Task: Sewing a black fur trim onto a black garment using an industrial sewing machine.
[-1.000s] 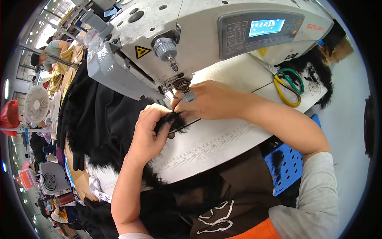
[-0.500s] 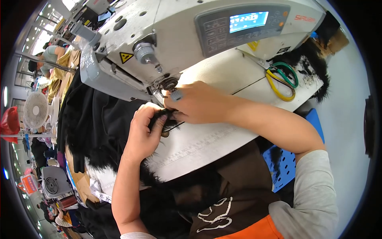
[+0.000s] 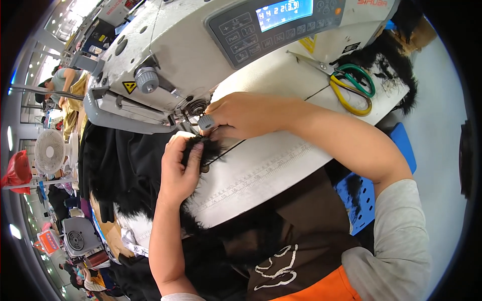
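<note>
My left hand [image 3: 176,170] is closed on black furry fabric [image 3: 212,146], thumb on top, just in front of the sewing machine's needle area [image 3: 193,111]. My right hand [image 3: 251,116] reaches in from the right with its fingers bent together at the same fabric, close to the presser foot. A grey knob [image 3: 206,122] on the machine hides some of its fingertips. The rest of the black garment [image 3: 135,160] spreads to the left of the needle, its furry edge hanging over the table's front beside my left wrist.
The sewing machine [image 3: 170,50] with a lit control panel [image 3: 273,27] spans the far side. Scissors [image 3: 350,95] with green and yellow handles lie right on the white table [image 3: 251,183], near black fur scraps [image 3: 389,65]. A blue perforated bin [image 3: 359,203] stands below. People work at far left.
My view has shifted, so the machine sits higher and further left. Both hands keep to the fabric at the needle; my right hand's fingers have shifted slightly.
</note>
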### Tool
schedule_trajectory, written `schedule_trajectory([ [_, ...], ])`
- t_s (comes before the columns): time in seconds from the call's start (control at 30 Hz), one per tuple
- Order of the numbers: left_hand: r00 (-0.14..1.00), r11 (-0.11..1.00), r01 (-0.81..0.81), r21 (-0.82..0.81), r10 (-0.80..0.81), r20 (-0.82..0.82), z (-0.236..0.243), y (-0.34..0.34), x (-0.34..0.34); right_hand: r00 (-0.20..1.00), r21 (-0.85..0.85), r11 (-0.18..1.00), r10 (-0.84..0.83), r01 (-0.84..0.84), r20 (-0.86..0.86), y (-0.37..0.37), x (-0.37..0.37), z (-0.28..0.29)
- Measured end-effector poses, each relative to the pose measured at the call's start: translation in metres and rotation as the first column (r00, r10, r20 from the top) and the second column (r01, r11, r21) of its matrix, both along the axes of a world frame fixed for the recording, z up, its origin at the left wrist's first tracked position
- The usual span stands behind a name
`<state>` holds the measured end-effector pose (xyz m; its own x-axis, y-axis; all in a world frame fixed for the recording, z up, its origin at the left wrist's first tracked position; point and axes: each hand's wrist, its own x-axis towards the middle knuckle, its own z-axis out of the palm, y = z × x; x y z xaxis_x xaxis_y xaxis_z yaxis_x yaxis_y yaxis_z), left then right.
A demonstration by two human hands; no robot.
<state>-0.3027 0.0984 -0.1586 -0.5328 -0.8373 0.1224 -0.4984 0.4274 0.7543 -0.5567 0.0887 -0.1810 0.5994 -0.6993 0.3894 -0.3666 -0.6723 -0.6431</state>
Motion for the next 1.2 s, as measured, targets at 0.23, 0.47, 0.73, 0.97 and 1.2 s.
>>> schedule_trajectory([
  [0.23, 1.000, 1.000, -0.002, 0.021, 0.002, 0.015, 0.001, 0.000, -0.001, 0.998, -0.002, 1.000, -0.031, 0.031, -0.048, 0.001, 0.005, 0.010],
  [0.47, 0.999, 1.000, -0.016, -0.005, 0.016, 0.049, 0.005, 0.004, -0.007, 0.970, -0.068, 0.971, -0.234, 0.230, -0.063, 0.017, 0.021, 0.008],
  [0.73, 0.995, 0.981, 0.052, -0.184, -0.034, 0.098, 0.003, 0.006, -0.006, 1.000, 0.101, 0.995, 0.014, -0.013, -0.008, 0.004, -0.004, 0.014],
  [0.97, 1.000, 0.995, 0.024, -0.095, -0.024, 0.002, -0.004, 0.003, 0.003, 1.000, 0.032, 0.999, 0.013, -0.013, -0.017, 0.002, -0.001, 0.010],
  [1.2, 0.999, 0.997, 0.029, -0.070, -0.031, -0.019, 0.003, 0.000, 0.002, 0.982, -0.152, 0.986, -0.095, 0.070, -0.165, 0.007, 0.010, 0.007],
])
